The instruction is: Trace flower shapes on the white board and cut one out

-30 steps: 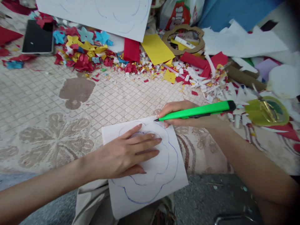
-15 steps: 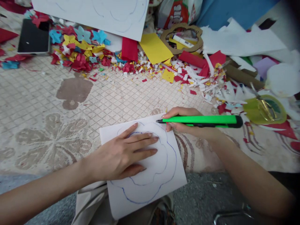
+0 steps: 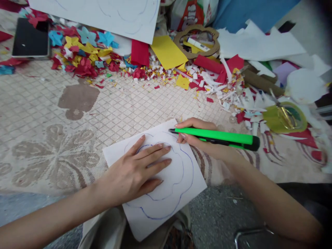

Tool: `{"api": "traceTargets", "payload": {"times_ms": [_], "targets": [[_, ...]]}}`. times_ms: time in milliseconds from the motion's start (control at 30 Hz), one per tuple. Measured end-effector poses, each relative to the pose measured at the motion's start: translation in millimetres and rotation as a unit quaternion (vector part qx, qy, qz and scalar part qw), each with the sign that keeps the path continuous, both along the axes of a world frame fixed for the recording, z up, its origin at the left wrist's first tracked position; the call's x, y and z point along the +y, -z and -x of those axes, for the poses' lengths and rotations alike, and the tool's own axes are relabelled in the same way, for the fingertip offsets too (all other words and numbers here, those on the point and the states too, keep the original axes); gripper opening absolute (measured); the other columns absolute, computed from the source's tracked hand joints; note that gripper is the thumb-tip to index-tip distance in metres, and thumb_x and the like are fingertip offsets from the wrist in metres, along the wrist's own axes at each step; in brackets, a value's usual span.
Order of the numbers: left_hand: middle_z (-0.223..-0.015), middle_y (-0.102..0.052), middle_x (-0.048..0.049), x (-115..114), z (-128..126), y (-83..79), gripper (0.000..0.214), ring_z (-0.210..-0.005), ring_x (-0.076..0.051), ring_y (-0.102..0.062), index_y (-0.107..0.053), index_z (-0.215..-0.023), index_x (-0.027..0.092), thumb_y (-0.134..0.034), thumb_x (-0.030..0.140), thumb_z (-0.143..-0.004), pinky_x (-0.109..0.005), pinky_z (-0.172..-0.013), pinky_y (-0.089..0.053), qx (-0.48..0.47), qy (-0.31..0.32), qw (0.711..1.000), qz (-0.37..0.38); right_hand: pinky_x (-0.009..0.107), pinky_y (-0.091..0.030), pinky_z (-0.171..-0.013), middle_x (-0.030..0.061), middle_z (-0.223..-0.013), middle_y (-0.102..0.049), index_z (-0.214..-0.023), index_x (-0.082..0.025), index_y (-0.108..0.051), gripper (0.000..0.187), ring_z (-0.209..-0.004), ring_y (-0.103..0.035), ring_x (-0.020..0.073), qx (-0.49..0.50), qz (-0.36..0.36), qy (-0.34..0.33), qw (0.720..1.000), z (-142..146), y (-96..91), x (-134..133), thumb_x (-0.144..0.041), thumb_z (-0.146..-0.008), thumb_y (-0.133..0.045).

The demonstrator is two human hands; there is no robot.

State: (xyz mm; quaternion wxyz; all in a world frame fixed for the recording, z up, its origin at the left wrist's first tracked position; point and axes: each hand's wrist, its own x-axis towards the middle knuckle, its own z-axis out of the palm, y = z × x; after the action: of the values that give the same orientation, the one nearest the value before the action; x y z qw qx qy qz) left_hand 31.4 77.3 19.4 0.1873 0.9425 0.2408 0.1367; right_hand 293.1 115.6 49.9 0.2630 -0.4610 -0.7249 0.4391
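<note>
A white sheet (image 3: 166, 214) with wavy, flower-like outlines drawn in blue lies at the table's near edge, its lower part sticking out over my lap. My left hand (image 3: 140, 166) rests flat on it, fingers spread across the inner outline. In my right hand (image 3: 193, 133) is a green utility knife (image 3: 220, 136), gripped near its front. Its dark tip touches or hovers just above the paper's upper part, close to the outer blue line; I cannot tell which. Part of the drawing is hidden beneath my left hand.
Paper scraps and folded stars (image 3: 88, 36) pile along the back. A phone (image 3: 31, 38) lies at left, another drawn sheet (image 3: 124, 17) behind. A scalloped cardboard ring (image 3: 178, 43) sits mid-back. At right, scissors (image 3: 285, 112) rest on a yellow-green tape roll (image 3: 272, 119).
The paper has turned slightly counterclockwise under my left hand. The knife has shifted a little left, its rear end tipping lower. The whole view has also shifted slightly.
</note>
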Motion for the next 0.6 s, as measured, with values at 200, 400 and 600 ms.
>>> {"api": "traceTargets", "payload": {"times_ms": [200,400,600], "targets": [[-0.151,-0.040,-0.0054,-16.1,-6.9,2.7,0.041,-0.138,-0.023,-0.039,-0.049,-0.137,0.023,-0.049,0.034,-0.097,-0.052,-0.120,-0.013,0.007,-0.094,0.995,-0.024,0.028,-0.048,-0.080,0.0019,-0.097,-0.070,-0.104,-0.020,-0.068,0.023,-0.091,-0.064,0.0170,-0.032,-0.048,-0.062,0.996,12.4,-3.7,25.3,-0.034,-0.088,-0.060],[-0.150,-0.042,-0.0055,-16.3,-7.6,1.3,0.041,-0.137,-0.024,-0.042,-0.051,-0.136,0.023,-0.050,0.036,-0.097,-0.052,-0.119,-0.015,0.007,-0.100,0.995,-0.018,0.029,-0.048,-0.081,0.0023,-0.104,-0.070,-0.106,-0.023,-0.068,0.023,-0.097,-0.063,0.0187,-0.047,-0.049,-0.052,0.996,10.5,-4.8,22.8,-0.036,-0.088,-0.061],[-0.149,-0.043,-0.0061,-16.0,-7.6,1.9,0.041,-0.136,-0.024,-0.043,-0.050,-0.136,0.023,-0.050,0.035,-0.097,-0.052,-0.119,-0.016,-0.001,-0.104,0.994,-0.017,0.030,-0.050,-0.077,0.0014,-0.090,-0.070,-0.108,-0.023,-0.064,0.023,-0.085,-0.065,0.0170,-0.024,0.004,0.004,1.000,8.3,-3.2,5.5,-0.037,-0.090,-0.059]]}}
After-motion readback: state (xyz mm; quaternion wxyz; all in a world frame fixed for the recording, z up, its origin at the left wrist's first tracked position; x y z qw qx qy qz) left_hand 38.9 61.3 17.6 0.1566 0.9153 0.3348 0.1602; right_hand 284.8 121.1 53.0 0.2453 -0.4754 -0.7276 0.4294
